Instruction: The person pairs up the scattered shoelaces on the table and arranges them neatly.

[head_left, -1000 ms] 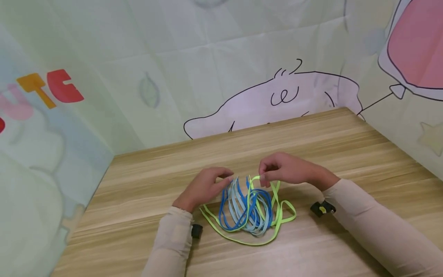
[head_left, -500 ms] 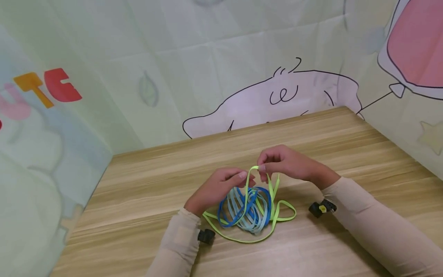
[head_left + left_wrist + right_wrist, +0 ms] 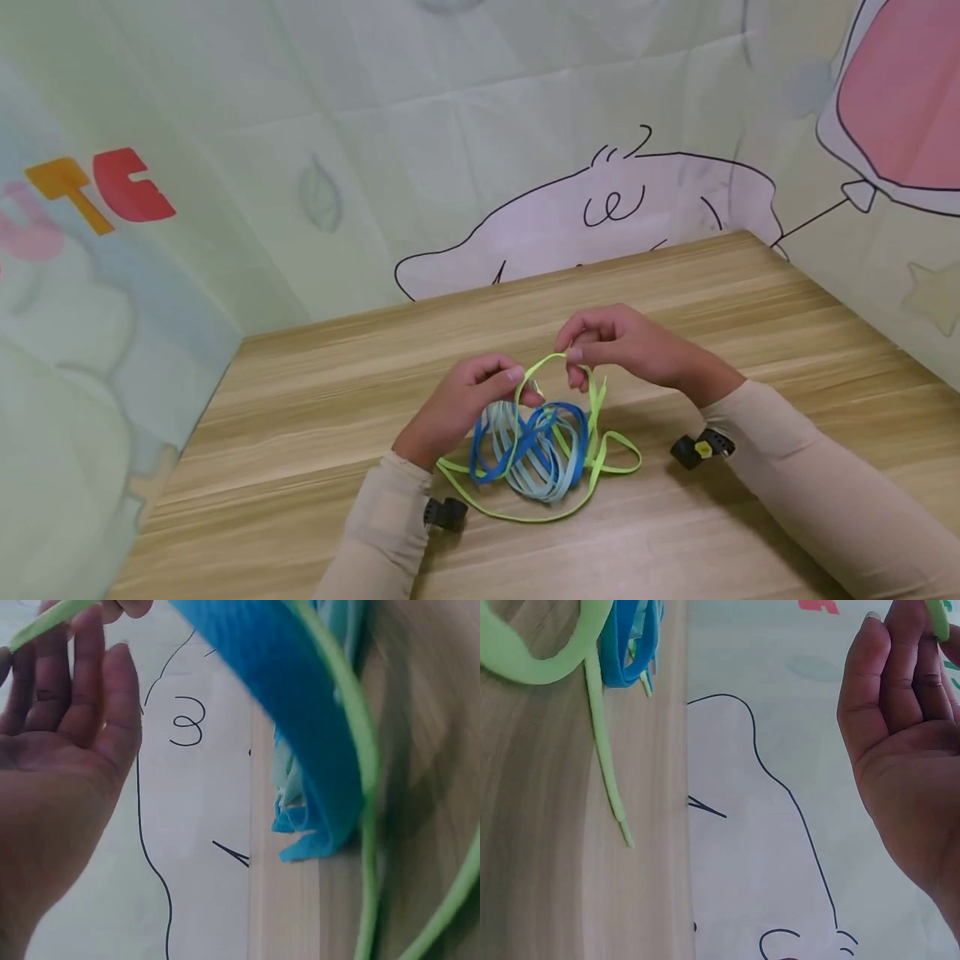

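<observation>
From where I stand, both forearms [image 3: 802,475] reach forward and slant inward, the wrists [image 3: 711,381] bare. The left hand [image 3: 467,400] and right hand [image 3: 626,343] sit near each other, each pinching with the thumb, other fingers gently bent.

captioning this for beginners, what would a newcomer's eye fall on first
The neon green lace leaps out first, arching up to the right grip. Beneath it, blue and light blue laces lie looped on the wooden table. The pink balloon on the backdrop, upper right in the head view, comes next.
</observation>
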Motion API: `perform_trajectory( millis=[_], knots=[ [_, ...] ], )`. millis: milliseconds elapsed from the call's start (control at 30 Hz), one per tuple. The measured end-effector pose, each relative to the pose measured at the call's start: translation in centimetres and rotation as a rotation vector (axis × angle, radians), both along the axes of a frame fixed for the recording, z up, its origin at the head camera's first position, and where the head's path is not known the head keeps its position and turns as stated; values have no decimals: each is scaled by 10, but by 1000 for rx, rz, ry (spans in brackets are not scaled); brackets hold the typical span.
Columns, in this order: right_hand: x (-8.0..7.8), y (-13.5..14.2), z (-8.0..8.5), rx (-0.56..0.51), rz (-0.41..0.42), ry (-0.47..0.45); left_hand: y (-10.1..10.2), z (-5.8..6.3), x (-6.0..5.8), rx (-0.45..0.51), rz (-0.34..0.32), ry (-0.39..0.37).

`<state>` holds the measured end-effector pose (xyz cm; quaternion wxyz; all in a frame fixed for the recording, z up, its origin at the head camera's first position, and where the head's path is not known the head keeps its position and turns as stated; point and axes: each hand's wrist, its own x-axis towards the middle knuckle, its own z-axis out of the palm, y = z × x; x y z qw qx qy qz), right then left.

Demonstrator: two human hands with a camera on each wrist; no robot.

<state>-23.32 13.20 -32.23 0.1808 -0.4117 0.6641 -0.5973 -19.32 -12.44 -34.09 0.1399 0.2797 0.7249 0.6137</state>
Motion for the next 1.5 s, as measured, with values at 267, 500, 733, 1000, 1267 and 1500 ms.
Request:
perform_trajectory(
  millis=[267,500,733,1000,1267,1500],
  knots=[
    [2,5,7,-69,-3,-15,-3,2,0,125,39,-49],
    [4,6,12,-138,-5,-5,-8,0,-2,160,17,-60],
    [2,8,14,-203,-25,-27,-14,-4,-3,218,-10,-52],
    [3,15,20,-259,-27,-35,-17,1,-6,275,-6,-76],
    [4,20,24,-280,-40,-14,-26,1,-10,357,0,-77],
    [1,23,22,-293,-58,-13,-31,1,-12,396,-4,-65]
  ],
)
